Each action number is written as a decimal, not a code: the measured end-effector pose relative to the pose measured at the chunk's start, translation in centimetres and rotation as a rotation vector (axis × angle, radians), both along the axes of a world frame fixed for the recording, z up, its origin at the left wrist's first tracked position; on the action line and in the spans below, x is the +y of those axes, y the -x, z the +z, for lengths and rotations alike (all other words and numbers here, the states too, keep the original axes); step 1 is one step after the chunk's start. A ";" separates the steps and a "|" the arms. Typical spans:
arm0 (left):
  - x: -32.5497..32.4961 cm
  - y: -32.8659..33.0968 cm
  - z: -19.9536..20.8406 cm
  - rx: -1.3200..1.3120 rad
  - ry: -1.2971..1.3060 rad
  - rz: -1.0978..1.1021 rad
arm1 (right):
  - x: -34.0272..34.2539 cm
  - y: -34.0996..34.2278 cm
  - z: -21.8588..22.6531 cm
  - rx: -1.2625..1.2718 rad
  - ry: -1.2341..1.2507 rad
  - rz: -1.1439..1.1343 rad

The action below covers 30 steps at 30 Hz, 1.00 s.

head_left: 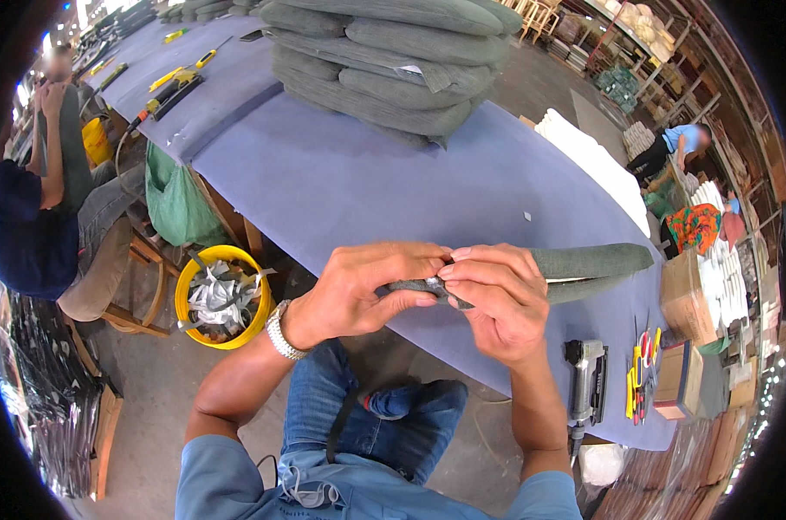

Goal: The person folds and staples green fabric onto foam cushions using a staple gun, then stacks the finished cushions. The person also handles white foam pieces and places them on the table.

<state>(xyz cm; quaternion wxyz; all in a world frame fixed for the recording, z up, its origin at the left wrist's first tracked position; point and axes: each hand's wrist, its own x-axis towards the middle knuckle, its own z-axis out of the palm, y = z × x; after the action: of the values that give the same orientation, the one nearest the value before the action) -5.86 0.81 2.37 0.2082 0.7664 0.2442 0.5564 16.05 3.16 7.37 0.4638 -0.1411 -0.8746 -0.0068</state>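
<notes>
A grey-green fabric-covered cushion pad [597, 263] is held edge-up above the near side of the table, its long end stretching to the right. A pale strip shows in the gap between its two layers. My left hand [354, 290] pinches the fabric at the left end between thumb and fingers. Close beside it, my right hand [504, 299] is closed on the same pad, fingertips almost meeting the left ones. A small shiny spot shows between the fingertips, too small to name. The fabric under my fingers is partly hidden.
A tall stack of similar cushions [393, 74] stands on the blue-grey table [341, 186]. A staple gun [587, 381] and yellow-and-red hand tools [641, 377] lie at the right. A yellow bucket [181, 299] of scraps stands on the floor. A person [29, 225] sits at the left.
</notes>
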 end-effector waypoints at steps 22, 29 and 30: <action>-2.1 -0.2 -1.5 -0.053 0.102 0.100 | 0.3 -0.1 0.1 -0.218 -0.041 0.105; -2.8 -0.4 -0.8 0.190 0.142 0.004 | -1.3 -1.5 -0.9 -0.165 -0.019 0.123; -3.1 -1.0 -0.8 0.204 0.123 0.053 | -1.6 -1.9 -1.1 -0.141 -0.008 0.136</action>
<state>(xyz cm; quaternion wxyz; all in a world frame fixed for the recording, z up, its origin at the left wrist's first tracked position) -4.82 -2.28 1.61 0.2144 0.7980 0.3179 0.4649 17.92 1.59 6.26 0.4012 -0.0786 -0.9126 0.0115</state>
